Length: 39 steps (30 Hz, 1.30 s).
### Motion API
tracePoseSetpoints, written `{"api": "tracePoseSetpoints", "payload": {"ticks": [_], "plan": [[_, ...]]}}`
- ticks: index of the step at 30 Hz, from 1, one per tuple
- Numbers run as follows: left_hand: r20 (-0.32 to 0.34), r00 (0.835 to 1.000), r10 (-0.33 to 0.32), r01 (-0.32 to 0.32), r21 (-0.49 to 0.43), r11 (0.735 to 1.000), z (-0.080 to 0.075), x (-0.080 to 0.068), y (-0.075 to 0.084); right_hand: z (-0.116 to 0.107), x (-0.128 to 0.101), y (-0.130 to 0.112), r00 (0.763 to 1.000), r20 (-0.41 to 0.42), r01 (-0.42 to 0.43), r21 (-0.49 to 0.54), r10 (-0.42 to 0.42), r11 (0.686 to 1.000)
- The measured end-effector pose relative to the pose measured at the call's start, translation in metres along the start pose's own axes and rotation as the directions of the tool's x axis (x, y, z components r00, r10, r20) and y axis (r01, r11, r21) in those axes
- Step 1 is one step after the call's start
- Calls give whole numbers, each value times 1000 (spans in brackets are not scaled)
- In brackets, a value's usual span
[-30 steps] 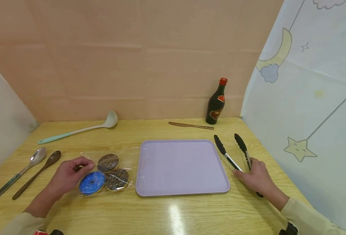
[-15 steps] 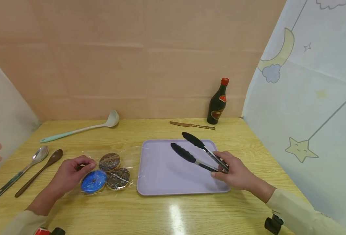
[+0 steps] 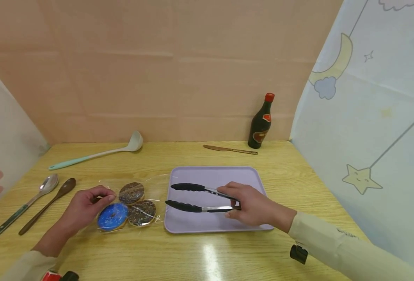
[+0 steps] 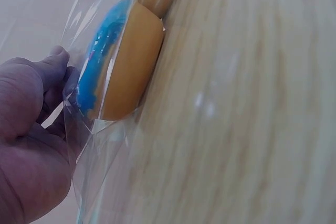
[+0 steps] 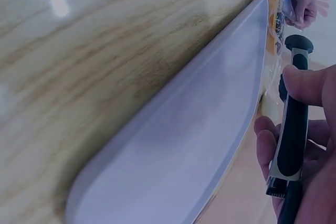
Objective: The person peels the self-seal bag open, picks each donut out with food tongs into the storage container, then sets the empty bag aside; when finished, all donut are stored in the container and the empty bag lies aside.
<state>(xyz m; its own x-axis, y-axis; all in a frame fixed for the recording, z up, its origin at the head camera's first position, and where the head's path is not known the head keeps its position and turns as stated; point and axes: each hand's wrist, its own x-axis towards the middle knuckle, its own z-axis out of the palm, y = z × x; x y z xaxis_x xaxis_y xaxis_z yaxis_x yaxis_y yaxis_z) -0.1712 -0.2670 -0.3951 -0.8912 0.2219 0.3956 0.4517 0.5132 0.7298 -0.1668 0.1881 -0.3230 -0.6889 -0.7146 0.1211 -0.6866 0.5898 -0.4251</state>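
Hidden: right hand (image 3: 250,207) covers the tongs' (image 3: 196,198) handle end; left wrist view cuts off all but the blue donut (image 4: 113,61) and part of another.
Right hand: clenched round tongs, thumb on top arm, fingers under.
Tongs: black tips, metal arms, spread apart, over tray (image 3: 249,177), tips pointing at bag (image 3: 150,185).
Left hand (image 3: 84,208): pinches bag edge by blue donut.
Bag: clear plastic, flat on table (image 3: 207,257), just left of tray; three donuts inside, one blue, two chocolate (image 3: 132,192) with sprinkles.
Tray: lilac, nothing lying in it.
Further out: two spoons (image 3: 48,189) left, ladle (image 3: 98,153), knife (image 3: 229,149), dark bottle (image 3: 260,121) at back.
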Motion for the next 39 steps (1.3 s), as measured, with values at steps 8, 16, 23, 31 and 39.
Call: {"api": "tracePoseSetpoints", "payload": {"ticks": [8,16,23,31,39], "plan": [[7,1000,1,0,-17,1000,-1,0,1,0,18,-10,997,77,12,-78,-6,997],[-5,1000,10,-10,-32,999,0,0,1,0,32,-17,992,123,31,-149,-13,988],[-16,1000,5,-6,-46,999,3,1,1,-2,41,-24,984,175,44,-165,-14,985],[-24,1000,0,0,0,1000,5,0,1,0,48,-22,975,220,48,-127,-19,991],[-34,999,0,0,1,1000,6,0,0,-1,56,-14,968,247,59,-93,-34,994]]}}
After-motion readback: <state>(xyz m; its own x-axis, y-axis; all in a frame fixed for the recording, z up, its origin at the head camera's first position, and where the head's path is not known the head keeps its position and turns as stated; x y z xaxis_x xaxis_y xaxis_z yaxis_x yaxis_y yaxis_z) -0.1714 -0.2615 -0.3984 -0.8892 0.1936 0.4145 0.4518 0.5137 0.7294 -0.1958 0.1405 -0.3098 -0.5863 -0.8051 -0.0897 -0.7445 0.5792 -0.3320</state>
